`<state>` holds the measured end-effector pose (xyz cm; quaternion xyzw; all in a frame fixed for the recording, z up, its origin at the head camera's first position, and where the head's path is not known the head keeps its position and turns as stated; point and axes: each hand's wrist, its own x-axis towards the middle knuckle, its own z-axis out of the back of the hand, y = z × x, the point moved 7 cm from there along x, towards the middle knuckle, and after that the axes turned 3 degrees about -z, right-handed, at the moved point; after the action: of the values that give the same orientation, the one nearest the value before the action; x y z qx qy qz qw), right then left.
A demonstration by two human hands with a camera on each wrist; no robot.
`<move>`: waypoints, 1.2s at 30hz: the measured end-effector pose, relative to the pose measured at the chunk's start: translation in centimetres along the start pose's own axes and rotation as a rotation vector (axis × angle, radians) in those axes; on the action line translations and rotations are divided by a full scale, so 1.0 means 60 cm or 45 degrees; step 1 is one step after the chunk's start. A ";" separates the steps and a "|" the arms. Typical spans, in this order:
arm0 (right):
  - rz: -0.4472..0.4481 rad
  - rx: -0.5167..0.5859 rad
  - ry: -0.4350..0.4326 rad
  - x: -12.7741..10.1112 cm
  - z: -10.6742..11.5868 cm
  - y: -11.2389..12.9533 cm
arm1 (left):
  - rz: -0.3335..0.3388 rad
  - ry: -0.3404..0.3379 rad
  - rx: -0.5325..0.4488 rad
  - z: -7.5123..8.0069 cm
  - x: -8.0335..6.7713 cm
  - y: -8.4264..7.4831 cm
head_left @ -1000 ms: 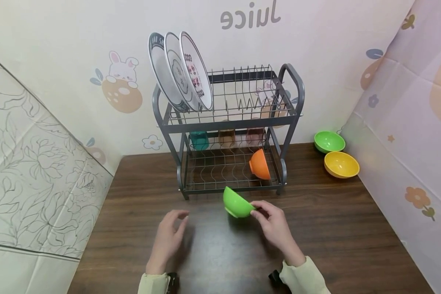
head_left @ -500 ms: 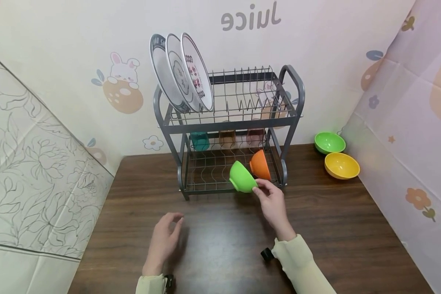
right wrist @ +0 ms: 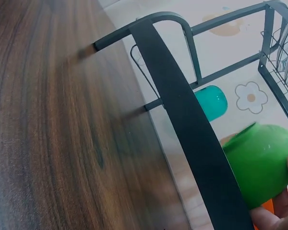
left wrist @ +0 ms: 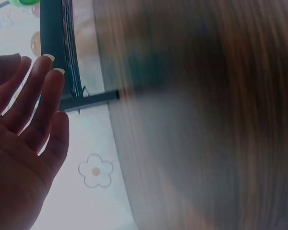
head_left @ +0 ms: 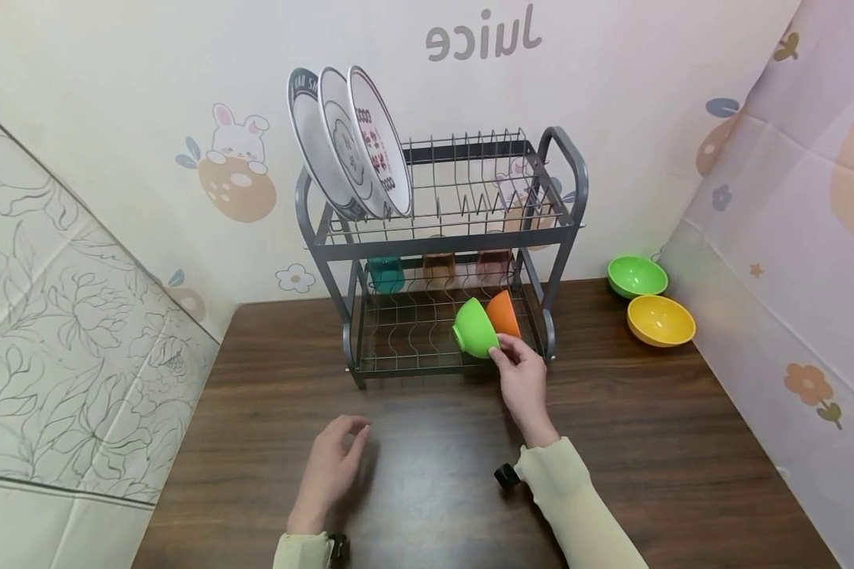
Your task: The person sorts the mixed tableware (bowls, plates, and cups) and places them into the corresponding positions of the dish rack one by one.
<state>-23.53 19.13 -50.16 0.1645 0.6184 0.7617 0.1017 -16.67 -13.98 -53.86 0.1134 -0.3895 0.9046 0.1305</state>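
Note:
My right hand [head_left: 518, 371] pinches the rim of a green bowl [head_left: 474, 328], holding it on its side on the lower shelf of the grey dish rack [head_left: 437, 241], right against an orange bowl [head_left: 504, 314]. In the right wrist view the green bowl [right wrist: 261, 163] shows behind the rack's front bar [right wrist: 192, 129], with my fingertips [right wrist: 278, 215] on it. My left hand [head_left: 330, 466] hovers over the brown table [head_left: 683, 442], fingers relaxed, holding nothing. In the left wrist view the left hand [left wrist: 24, 143] is open, its palm showing.
Three plates [head_left: 349, 142] stand in the rack's upper shelf at the left. Cups, one teal [head_left: 386, 273], sit at the back of the lower shelf. A second green bowl [head_left: 636, 276] and a yellow bowl [head_left: 660, 320] rest at the table's right, near the wall.
My right hand carried the green bowl from above the table forward into the rack's lower shelf, beside the orange bowl. The left hand barely moved.

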 end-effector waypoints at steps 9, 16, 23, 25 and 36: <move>0.080 -0.112 -0.119 0.013 -0.002 0.005 | -0.122 0.117 -0.085 -0.050 -0.002 -0.044; 0.149 -0.226 -0.197 0.024 0.000 0.006 | -0.201 0.224 -0.110 -0.087 -0.005 -0.075; 0.172 -0.264 -0.256 0.023 0.001 0.004 | -0.267 0.287 -0.113 -0.110 -0.010 -0.098; 0.185 -0.277 -0.271 0.022 0.000 0.004 | -0.259 0.318 -0.115 -0.115 -0.012 -0.100; 0.277 -0.465 -0.345 0.011 0.000 0.007 | -0.220 0.439 -0.122 -0.133 -0.015 -0.102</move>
<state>-24.15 19.28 -49.68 0.3095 0.4298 0.8383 0.1289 -14.65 -4.21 -55.38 -0.0165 -0.3928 0.8765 0.2777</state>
